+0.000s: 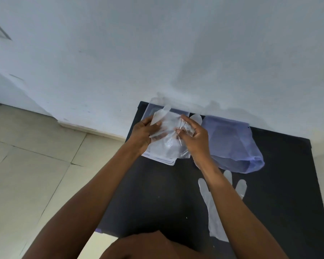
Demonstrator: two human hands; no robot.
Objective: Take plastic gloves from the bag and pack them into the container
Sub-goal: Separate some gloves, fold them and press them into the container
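A clear plastic glove (167, 135) is stretched between both hands above a clear rectangular container (153, 107) at the far left of the black table. My left hand (143, 134) grips the glove's left side, thumb on top. My right hand (194, 136) pinches its right side. A pale purple plastic bag (234, 144) lies just right of the container, its mouth facing the near side. A second clear glove (211, 206) lies flat on the table, partly under my right forearm.
The black table (157, 195) stands against a white wall (157, 53). A tiled floor (36, 165) runs along the table's left side. Another glove fingertip (196, 117) shows between the container and the bag.
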